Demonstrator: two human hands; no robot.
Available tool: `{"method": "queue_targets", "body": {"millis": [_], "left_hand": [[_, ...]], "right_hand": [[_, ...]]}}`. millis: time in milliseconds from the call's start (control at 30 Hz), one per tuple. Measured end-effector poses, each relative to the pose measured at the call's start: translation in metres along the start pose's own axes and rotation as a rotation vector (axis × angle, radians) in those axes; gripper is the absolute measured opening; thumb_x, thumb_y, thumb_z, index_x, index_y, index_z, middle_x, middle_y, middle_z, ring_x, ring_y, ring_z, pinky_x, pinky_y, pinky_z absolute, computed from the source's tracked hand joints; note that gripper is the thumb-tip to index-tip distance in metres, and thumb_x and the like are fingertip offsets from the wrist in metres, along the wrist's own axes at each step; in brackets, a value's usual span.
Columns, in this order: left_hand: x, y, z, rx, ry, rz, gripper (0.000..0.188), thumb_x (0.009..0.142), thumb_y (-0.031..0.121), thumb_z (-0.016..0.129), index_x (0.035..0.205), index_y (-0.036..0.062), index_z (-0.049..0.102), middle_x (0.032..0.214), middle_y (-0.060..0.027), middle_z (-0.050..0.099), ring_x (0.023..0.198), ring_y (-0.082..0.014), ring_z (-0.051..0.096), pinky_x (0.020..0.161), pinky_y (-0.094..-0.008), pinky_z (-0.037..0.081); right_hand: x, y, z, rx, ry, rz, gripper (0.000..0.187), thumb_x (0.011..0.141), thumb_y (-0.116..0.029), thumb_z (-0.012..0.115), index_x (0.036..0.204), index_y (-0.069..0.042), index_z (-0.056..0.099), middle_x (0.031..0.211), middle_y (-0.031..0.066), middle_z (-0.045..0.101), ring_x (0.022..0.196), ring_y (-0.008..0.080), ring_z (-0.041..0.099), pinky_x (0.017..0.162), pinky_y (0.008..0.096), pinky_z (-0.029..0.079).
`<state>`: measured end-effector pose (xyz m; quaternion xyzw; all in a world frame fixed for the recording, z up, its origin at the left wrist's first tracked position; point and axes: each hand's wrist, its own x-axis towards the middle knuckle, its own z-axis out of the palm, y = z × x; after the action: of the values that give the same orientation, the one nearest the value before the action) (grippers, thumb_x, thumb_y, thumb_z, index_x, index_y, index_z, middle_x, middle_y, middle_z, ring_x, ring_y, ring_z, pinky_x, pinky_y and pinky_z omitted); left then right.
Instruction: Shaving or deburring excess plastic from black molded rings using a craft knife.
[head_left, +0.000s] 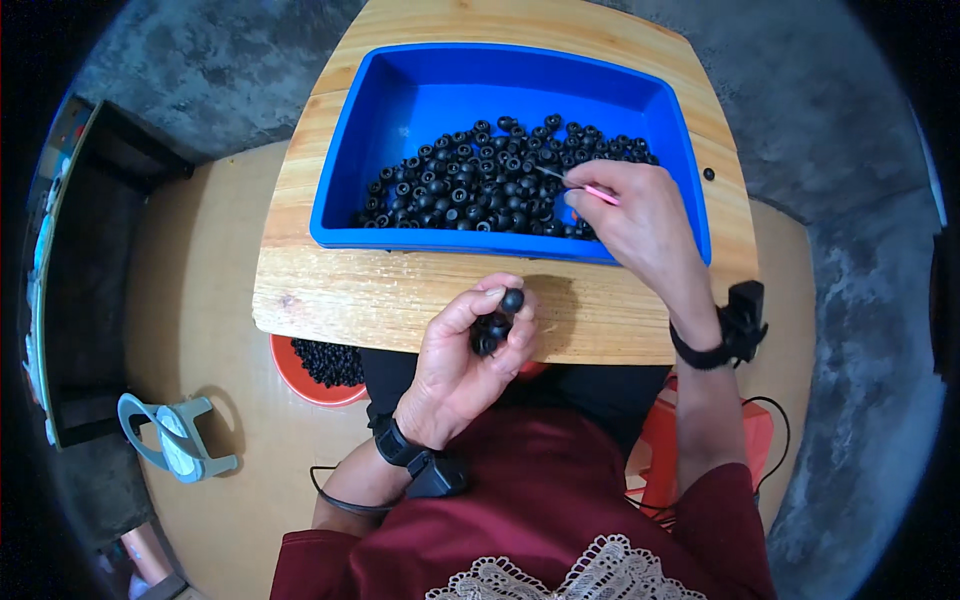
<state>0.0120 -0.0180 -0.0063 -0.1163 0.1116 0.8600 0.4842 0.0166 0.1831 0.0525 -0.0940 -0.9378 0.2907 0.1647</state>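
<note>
My left hand [452, 362] is closed around several small round black parts, in front of the blue bin; one black ball-shaped part [512, 301] sits pinched near the thumb and fingertips. Over the right side of the bin, my right hand [645, 215] grips a thin tool with a pink handle [602, 195]. Its slender metal tip points left over the pile. The blue plastic bin [336, 170] holds a heap of black parts [465, 180], many with a hollow, ring-like end showing. A small orange spot shows below my right fingers, too covered to make out.
The bin stands on a wooden table [330, 295]. One loose black part [709, 174] lies right of it. Below the table's left edge is an orange-red basin [295, 372] of black pieces. A grey-green stool [180, 440] and a dark shelf [85, 290] stand left; a red stool [660, 450] is right.
</note>
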Motion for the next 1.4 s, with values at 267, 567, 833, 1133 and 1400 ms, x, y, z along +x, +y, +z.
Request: {"method": "queue_targets", "body": {"millis": [267,567,833,1133,1400], "left_hand": [[0.001,0.007,0.001,0.021,0.033,-0.038,0.018,0.090,0.020,0.054,0.092,0.0031,0.058,0.087,-0.0119,0.057,0.067,-0.0170,0.052,0.044,-0.0217,0.039],[-0.001,0.005,0.001,0.134,0.046,0.002,0.014,0.088,0.012,0.057,0.099,0.0039,0.059,0.090,-0.0103,0.060,0.072,-0.0157,0.056,0.051,-0.0222,0.040],[-0.003,-0.001,0.002,0.209,-0.055,0.012,0.018,0.086,0.006,0.060,0.105,0.0054,0.058,0.089,-0.0082,0.061,0.072,-0.0129,0.058,0.052,-0.0219,0.041],[-0.003,-0.002,-0.004,0.131,-0.071,-0.044,0.016,0.087,0.011,0.061,0.100,0.0036,0.058,0.085,-0.0068,0.061,0.068,-0.0126,0.059,0.052,-0.0209,0.045],[-0.006,-0.005,0.002,0.153,-0.062,-0.002,0.014,0.087,0.010,0.061,0.100,0.0033,0.059,0.082,-0.0055,0.061,0.066,-0.0116,0.058,0.052,-0.0180,0.045]], "right_hand": [[0.023,0.006,0.019,-0.164,-0.229,-0.069,0.020,0.070,-0.009,0.058,0.087,-0.004,0.069,0.079,0.0206,0.064,0.077,0.0372,0.063,0.072,0.0433,0.050],[0.001,-0.021,-0.009,0.086,-0.211,-0.020,0.017,0.070,-0.014,0.064,0.079,0.001,0.063,0.072,0.0185,0.064,0.070,0.0347,0.063,0.064,0.0388,0.050],[-0.063,-0.040,-0.005,0.251,-0.133,-0.151,0.016,0.072,-0.009,0.069,0.083,-0.001,0.060,0.073,0.0138,0.061,0.065,0.0296,0.062,0.057,0.0378,0.048],[-0.085,-0.038,0.012,0.569,-0.005,-0.012,0.014,0.076,-0.004,0.068,0.087,0.001,0.060,0.075,0.0120,0.062,0.065,0.0228,0.063,0.057,0.0302,0.049],[-0.089,-0.041,0.013,0.512,0.057,-0.015,0.012,0.077,-0.005,0.068,0.083,0.001,0.060,0.072,0.0121,0.062,0.062,0.0201,0.062,0.054,0.0292,0.046]]}}
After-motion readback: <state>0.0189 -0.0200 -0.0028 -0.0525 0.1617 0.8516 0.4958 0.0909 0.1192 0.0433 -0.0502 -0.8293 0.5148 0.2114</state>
